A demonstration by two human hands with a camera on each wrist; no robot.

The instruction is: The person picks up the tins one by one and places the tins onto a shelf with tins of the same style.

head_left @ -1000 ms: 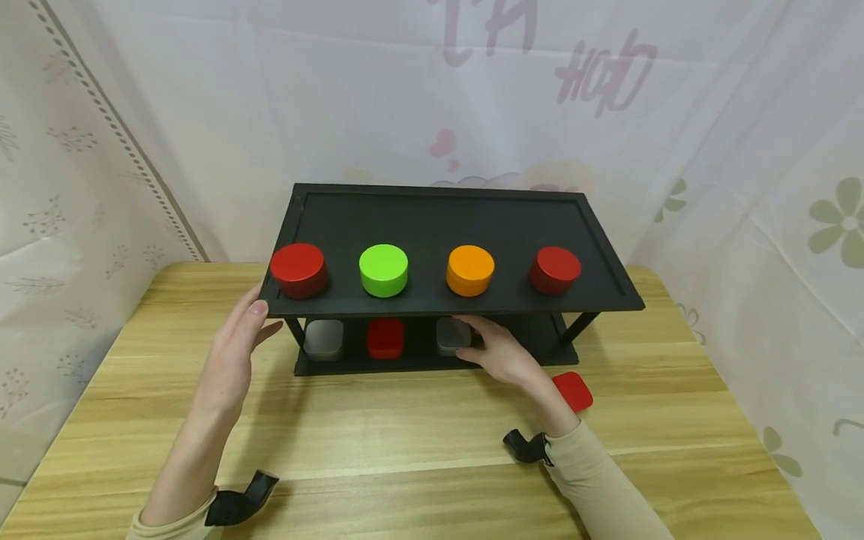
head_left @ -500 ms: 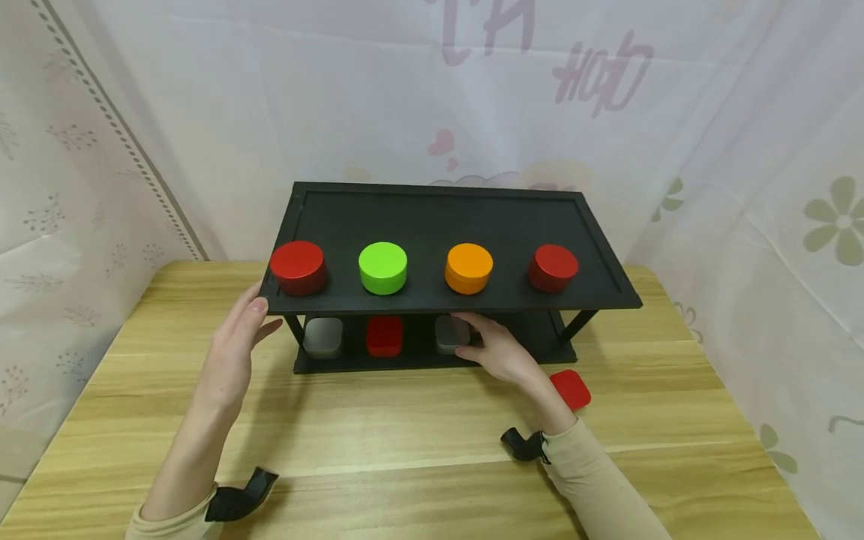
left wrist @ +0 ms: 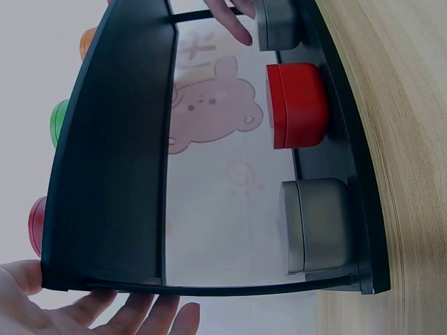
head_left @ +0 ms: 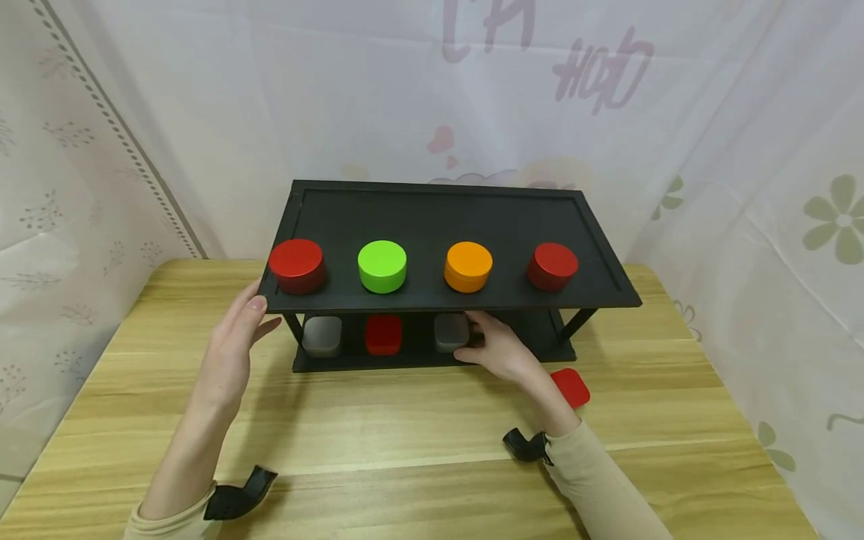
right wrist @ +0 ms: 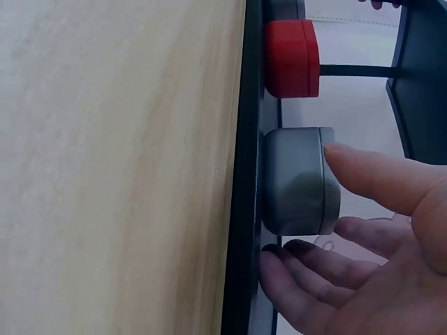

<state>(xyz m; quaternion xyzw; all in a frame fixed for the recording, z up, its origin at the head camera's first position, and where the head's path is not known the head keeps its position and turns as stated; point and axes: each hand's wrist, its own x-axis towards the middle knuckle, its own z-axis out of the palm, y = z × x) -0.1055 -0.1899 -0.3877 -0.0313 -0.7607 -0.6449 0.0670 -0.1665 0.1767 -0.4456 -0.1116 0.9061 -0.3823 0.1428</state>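
Note:
A black two-tier shelf (head_left: 432,214) stands on the wooden table. My left hand (head_left: 229,352) holds the left front corner of its upper tier, thumb at the corner and other fingers along the side in the left wrist view. On the lower tier sit a grey square tin (head_left: 322,336), a red square tin (head_left: 383,334) and another grey square tin (head_left: 451,332). My right hand (head_left: 502,351) is around the right side of that last tin, fingers loosely spread. In the right wrist view, its thumb is at the lid edge of the grey tin (right wrist: 297,181).
On the upper tier stand round tins: red (head_left: 298,266), green (head_left: 382,266), orange (head_left: 469,266) and another red (head_left: 552,266). A red square tin (head_left: 571,387) lies on the table beside my right forearm. Patterned white cloth (head_left: 378,90) hangs behind the shelf.
My right hand's fingers have loosened and drawn slightly right from the top of the grey tin, which stays in place. My left hand keeps its hold on the shelf corner.

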